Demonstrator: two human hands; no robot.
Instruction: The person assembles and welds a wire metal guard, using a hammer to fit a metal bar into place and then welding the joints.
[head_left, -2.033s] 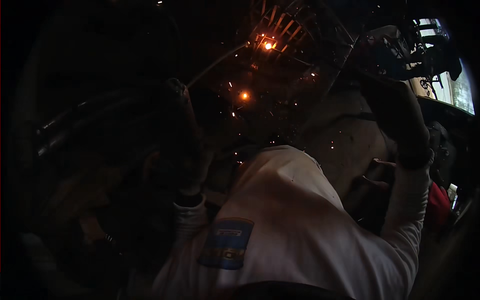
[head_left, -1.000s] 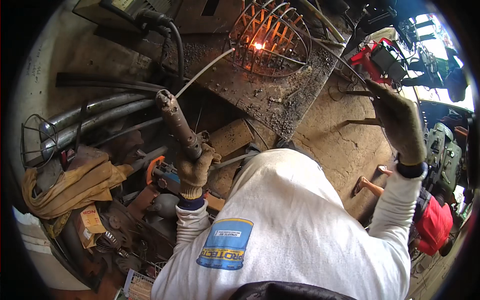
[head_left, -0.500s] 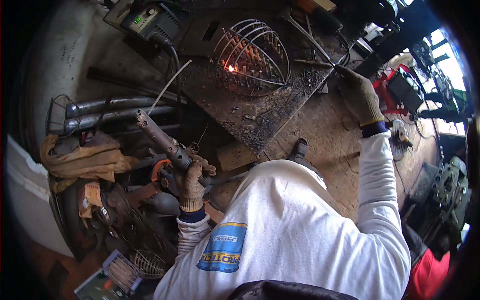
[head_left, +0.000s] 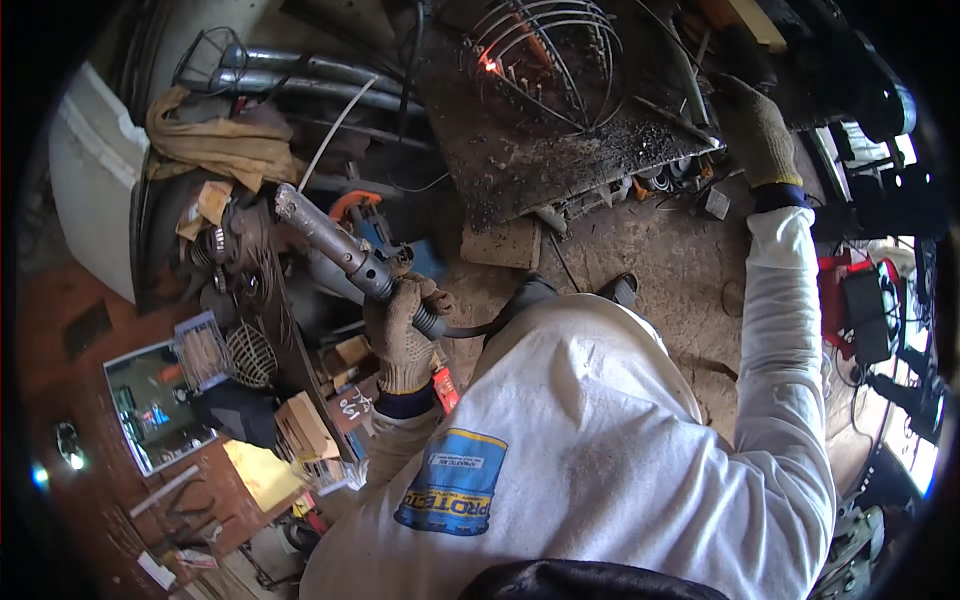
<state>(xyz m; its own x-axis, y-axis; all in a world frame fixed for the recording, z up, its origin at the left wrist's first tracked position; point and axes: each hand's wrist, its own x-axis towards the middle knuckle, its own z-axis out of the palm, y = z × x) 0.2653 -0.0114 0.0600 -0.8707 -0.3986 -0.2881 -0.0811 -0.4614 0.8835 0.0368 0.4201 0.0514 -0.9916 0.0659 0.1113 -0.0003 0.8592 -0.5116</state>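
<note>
My left hand [head_left: 405,335], in a knitted work glove, is closed round a grimy cylindrical welding electrode holder [head_left: 340,250]. A thin pale electrode [head_left: 335,135] sticks up from its tip, and a cable trails from its rear end. My gloved right hand [head_left: 760,135] reaches to the right side of the metal workbench [head_left: 500,170], beside a dark cylindrical tool body [head_left: 745,55]. Its fingers are dim and partly hidden, so a grip cannot be made out. On the bench stands a rounded cage of curved metal rods [head_left: 575,100], with one spot [head_left: 489,66] glowing orange.
Dark grit and a metal bar [head_left: 690,90] lie on the bench near its right edge. Steel pipes [head_left: 310,75] and a tan cloth [head_left: 215,140] are at upper left. Boxes, coiled wire and a wire basket [head_left: 250,355] clutter the left. A red-and-black machine [head_left: 865,305] stands at right.
The view has shifted, bringing the bench higher in the picture. My right hand has gone from the bar's end to beside the dark tool body. My left hand still holds the electrode holder.
</note>
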